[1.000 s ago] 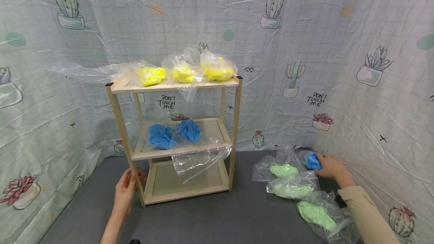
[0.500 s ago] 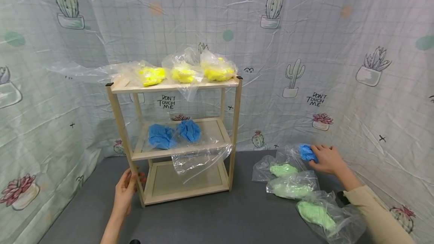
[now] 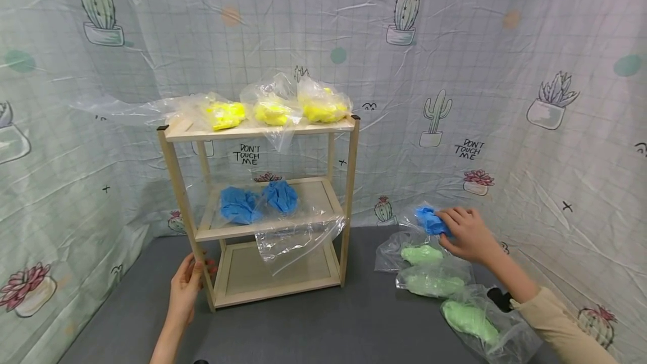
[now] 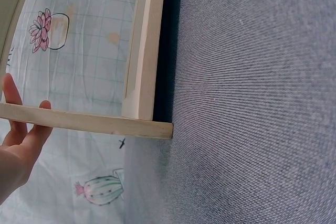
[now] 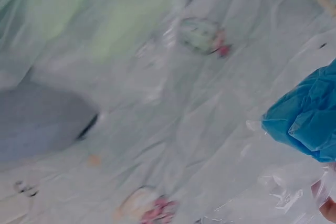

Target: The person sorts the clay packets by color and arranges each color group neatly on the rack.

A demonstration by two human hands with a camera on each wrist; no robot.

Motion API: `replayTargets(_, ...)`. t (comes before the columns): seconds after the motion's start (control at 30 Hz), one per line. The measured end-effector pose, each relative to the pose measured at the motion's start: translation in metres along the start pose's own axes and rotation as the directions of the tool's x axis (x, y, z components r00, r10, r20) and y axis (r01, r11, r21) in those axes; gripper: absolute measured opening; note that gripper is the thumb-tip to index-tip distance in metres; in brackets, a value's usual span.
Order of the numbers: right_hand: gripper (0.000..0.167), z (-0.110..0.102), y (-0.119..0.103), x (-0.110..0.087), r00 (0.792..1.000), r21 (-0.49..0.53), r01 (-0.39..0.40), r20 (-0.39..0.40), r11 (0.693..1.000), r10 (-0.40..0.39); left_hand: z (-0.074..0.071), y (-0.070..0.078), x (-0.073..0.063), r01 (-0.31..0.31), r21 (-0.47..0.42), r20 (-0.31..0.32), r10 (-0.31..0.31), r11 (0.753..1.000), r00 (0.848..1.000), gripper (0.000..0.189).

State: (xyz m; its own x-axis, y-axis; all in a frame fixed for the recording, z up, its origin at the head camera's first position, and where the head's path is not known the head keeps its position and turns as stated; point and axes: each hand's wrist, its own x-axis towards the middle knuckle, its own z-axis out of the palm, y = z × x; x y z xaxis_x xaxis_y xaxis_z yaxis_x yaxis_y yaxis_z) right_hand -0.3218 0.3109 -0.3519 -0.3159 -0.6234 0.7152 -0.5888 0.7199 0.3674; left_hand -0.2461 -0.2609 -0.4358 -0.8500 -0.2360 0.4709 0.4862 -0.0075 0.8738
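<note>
My right hand pinches a clear plastic bag with a crumpled blue bundle inside, held above the green bags at the right. The same blue bundle fills the right edge of the right wrist view. My left hand grips the front left post of a wooden shelf rack; in the left wrist view the fingers of that hand wrap the post. On the middle shelf lie two bagged blue bundles. Along the top shelf sit three bags with yellow contents.
Three clear bags with pale green contents lie in a row on the dark grey table right of the rack. An open bag end hangs over the middle shelf's front edge. Cactus-print sheeting surrounds the table.
My right hand has lifted the bagged blue bundle from the table's back right and carried it left, over the green bags. The left hand stays on the post.
</note>
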Motion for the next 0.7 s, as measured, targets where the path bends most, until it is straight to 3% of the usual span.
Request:
replayTargets(0.23,0.045,-0.012,-0.03,0.025,0.989,0.044,0.077,-0.131,0.996,-0.071,-0.001,-0.001,0.0,0.01,0.013,-0.011,-0.009,1.0,1.0,0.024)
replayTargets(0.43,0.035,-0.02,-0.05,0.046,0.962,0.132,0.159,-0.242,0.978,-0.124,-0.001,-0.001,-0.001,0.018,0.019,-0.013,-0.018,1.0,1.0,0.025)
replayTargets(0.7,0.032,-0.037,-0.073,0.067,0.939,0.128,0.218,-0.297,0.968,-0.172,-0.001,-0.001,0.0,0.029,0.029,-0.025,-0.028,0.999,0.999,0.025)
